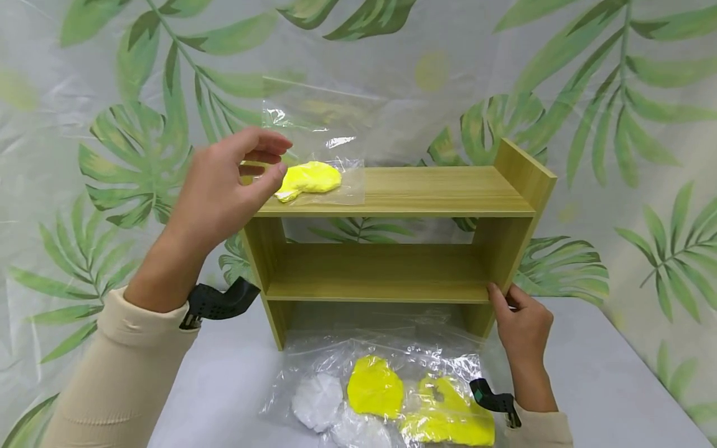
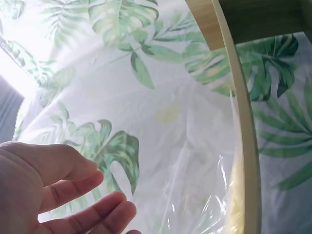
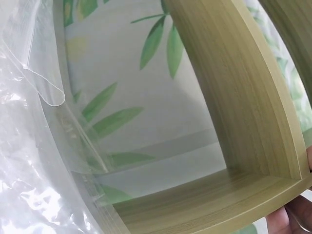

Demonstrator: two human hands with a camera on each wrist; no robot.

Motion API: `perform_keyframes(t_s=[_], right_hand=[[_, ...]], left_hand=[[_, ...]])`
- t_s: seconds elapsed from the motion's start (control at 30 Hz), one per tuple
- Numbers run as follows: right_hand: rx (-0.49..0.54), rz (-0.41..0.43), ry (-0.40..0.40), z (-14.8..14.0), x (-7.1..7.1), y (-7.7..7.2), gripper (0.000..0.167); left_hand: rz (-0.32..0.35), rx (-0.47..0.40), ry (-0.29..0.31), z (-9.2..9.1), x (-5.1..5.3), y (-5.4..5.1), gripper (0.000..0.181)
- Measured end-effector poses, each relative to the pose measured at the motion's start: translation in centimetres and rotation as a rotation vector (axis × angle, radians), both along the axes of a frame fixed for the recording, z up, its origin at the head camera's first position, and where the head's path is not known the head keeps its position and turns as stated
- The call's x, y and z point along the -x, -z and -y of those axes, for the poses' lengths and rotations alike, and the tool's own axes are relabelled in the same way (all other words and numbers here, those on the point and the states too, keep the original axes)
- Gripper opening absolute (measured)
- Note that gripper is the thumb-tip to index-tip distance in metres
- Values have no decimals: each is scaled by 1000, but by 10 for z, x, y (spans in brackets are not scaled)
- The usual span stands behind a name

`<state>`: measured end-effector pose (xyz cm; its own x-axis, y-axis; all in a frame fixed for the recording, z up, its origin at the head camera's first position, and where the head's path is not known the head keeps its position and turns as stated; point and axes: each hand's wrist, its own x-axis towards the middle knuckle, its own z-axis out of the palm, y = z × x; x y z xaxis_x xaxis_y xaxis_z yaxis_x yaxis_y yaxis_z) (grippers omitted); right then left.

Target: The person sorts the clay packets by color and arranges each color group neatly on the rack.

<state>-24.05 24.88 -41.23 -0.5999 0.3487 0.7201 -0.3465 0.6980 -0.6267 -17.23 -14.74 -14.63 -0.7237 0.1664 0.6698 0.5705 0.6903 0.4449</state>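
A small wood-grain shelf (image 1: 381,267) stands on the table, with a clear zip bag (image 1: 353,186) holding a yellow clay-like lump (image 1: 313,177) on its top board. Beside that bag, at the shelf's upper left, is my left hand (image 1: 226,180). Its thumb and fingers are apart, with nothing between them in the left wrist view. My right hand (image 1: 524,323) grips the shelf's right side panel near the middle board, thumb on the front edge. In the right wrist view only a bit of the fingers (image 3: 279,223) shows beside the panel (image 3: 253,83).
In front of the shelf lie clear plastic bags (image 1: 280,386) with white lumps (image 1: 317,401) and yellow lumps (image 1: 375,387). A leaf-patterned sheet (image 1: 403,118) hangs behind the white table (image 1: 218,373). The top board has a raised right end (image 1: 523,177).
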Motion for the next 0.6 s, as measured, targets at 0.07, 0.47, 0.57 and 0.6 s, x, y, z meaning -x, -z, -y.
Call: perform_keyframes(t_s=[0.07, 0.47, 0.57, 0.6], right_hand=[[2, -1, 2, 0, 0, 0, 19], [14, -2, -4, 1, -1, -1, 19], [17, 1, -2, 1, -1, -1, 19], [19, 4, -1, 1, -1, -1, 19]], left_hand=[[-20, -20, 13, -2, -3, 7, 24], [-19, -93, 112, -14, -17, 61, 21], [21, -106, 110, -15, -17, 75, 23], [36, -111, 110, -16, -17, 79, 23]])
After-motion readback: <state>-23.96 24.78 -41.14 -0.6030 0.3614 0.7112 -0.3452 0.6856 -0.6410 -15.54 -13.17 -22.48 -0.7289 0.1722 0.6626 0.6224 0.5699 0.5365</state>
